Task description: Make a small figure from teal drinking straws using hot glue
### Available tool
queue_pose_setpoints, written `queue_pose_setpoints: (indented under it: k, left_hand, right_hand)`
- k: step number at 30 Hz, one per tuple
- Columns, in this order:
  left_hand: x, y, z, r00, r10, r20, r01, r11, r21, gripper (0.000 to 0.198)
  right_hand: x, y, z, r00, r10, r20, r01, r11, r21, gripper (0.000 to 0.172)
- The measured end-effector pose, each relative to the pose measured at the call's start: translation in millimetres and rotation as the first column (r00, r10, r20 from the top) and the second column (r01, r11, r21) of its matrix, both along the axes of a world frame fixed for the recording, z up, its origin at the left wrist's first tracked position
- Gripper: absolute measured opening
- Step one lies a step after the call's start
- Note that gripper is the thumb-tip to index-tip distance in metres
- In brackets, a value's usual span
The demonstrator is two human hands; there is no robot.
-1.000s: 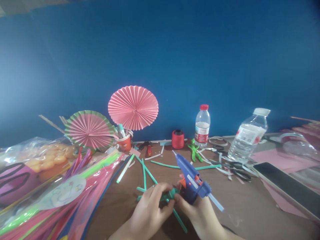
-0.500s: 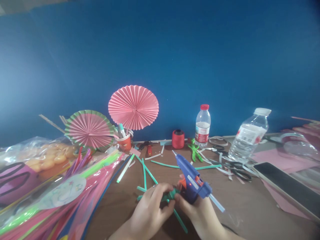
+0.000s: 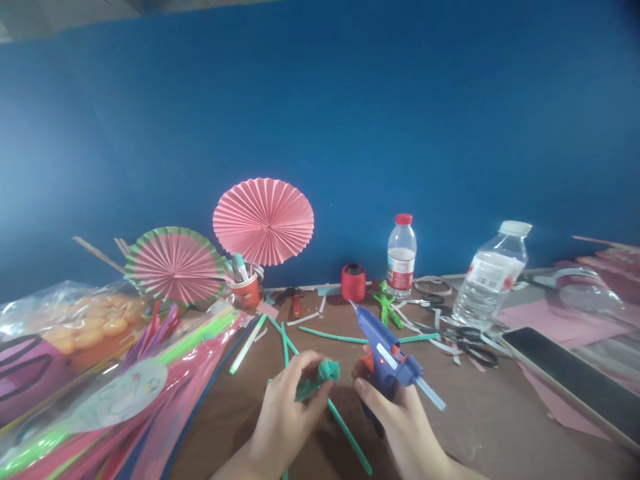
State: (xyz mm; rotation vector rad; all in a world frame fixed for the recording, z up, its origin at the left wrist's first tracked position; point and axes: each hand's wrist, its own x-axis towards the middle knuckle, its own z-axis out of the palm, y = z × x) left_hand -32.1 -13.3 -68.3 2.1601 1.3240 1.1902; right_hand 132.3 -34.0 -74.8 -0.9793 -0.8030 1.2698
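Green paper roll (image 3: 320,375) sits pinched in the fingertips of the left hand (image 3: 287,417), raised just above the brown table (image 3: 500,427) with a thin green paper stick (image 3: 350,437) trailing below it. Just to its right, apart from it, is the blue hot glue gun (image 3: 385,350), its handle gripped by the right hand (image 3: 400,427). The nozzle points up and away from the roll. This looks like the gluing step, and joining the two would call for swinging the nozzle round to the roll while keeping fingertips clear of the hot tip.
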Motion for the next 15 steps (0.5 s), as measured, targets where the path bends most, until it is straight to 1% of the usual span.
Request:
queue_pose_setpoints:
  k: [3, 7, 9, 13, 15]
  left_hand:
    - [-1.5, 0.9, 1.3, 1.0, -0.022, -0.019, 0.023, 0.999, 0.049, 0.021]
    - [-2.5, 0.9, 3.0, 0.997, -0.041, -0.068, 0.05, 0.989, 0.14, 0.018]
    - [-2.8, 0.6, 1.6, 0.998, -0.037, -0.051, 0.044, 0.99, 0.133, 0.023]
    - [-2.7, -0.3, -3.5, 0.999, -0.034, 0.031, 0.031, 0.997, 0.064, 0.033]
    - [-2.4, -0.6, -4.8, 0.999, -0.028, 0.026, 0.026, 0.998, 0.064, 0.034]
  right_hand:
    - [-0.5, 0.5, 0.4, 0.999, 0.007, -0.034, -0.008, 1.0, -0.02, 0.03]
    - [-1.8, 0.8, 2.1, 0.997, -0.021, -0.074, 0.017, 0.998, -0.062, 0.037]
    - [-2.5, 0.5, 3.1, 0.996, -0.035, -0.081, 0.028, 0.997, -0.078, 0.037]
    - [-2.8, -0.1, 2.9, 0.997, -0.034, -0.065, 0.028, 0.996, -0.08, 0.035]
    - [-2.6, 0.0, 1.4, 0.998, -0.026, -0.06, 0.021, 0.996, -0.084, 0.034]
